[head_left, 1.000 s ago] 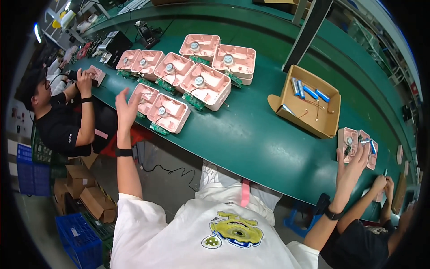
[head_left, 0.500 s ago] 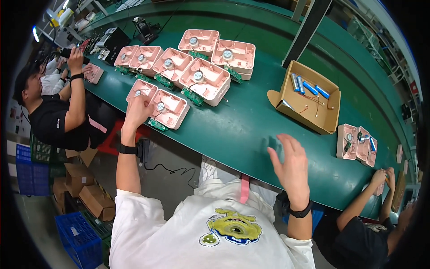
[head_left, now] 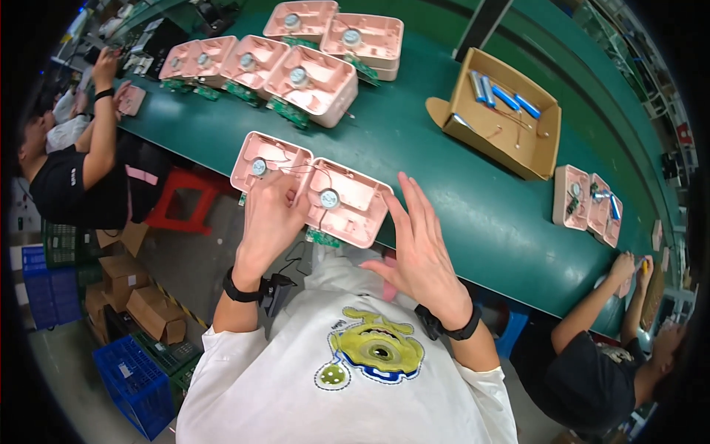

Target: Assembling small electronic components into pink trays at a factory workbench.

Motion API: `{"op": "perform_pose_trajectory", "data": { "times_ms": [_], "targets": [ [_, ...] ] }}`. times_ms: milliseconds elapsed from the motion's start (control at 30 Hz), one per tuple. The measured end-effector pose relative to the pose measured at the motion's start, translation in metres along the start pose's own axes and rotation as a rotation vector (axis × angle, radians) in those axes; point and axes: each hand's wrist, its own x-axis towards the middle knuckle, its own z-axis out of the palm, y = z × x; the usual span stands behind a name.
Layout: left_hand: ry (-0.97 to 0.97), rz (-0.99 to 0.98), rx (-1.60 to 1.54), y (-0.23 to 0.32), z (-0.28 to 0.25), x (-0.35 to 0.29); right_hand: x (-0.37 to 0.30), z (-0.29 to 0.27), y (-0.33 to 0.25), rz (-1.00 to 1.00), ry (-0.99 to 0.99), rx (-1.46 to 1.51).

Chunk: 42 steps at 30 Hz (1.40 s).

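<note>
Pos. change noted: pair of pink housings, i.e. L housing (head_left: 287,152) and R housing (head_left: 360,209), has been drawn away from the larger housing group (head_left: 333,78) and is now sited at the near edge of the counter (head_left: 473,214), directly before the wearer. Whether the pair is rested or partly lifted can't be told.

L hand (head_left: 272,222): fingers curled at near side of L housing; exact grip can't be confirmed. R hand (head_left: 431,270): brought across from the far R; opened, nothing held, fingertips near the R wall of R housing; contact unclear.

Round silver part (head_left: 328,198) and wiring seen inside R housing; green circuit board (head_left: 322,237) outside its near wall. Cardboard box (head_left: 543,159) w/ blue cells (head_left: 505,98) not touched. Judged: work is now centred on this pair, w/in reach of both hands.
</note>
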Motion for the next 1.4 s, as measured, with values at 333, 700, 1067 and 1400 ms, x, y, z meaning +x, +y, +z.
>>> {"op": "perform_pose_trajectory", "data": {
  "times_ms": [333,700,1067,1400],
  "targets": [
    [-0.178,0.209,-0.135,0.064,0.065,0.005,-0.052,0.000,0.056,0.185,0.161,0.109],
    [-0.138,0.229,-0.229,0.084,0.076,0.021,-0.069,-0.025,0.081,0.314,0.352,-0.015],
    [-0.243,0.188,-0.572,0.128,0.108,-0.022,-0.076,-0.043,0.046,0.601,0.389,-0.323],
    [-0.374,0.085,-0.597,0.136,0.139,0.011,-0.012,-0.082,0.126,0.647,0.443,0.750]
  ]
}}
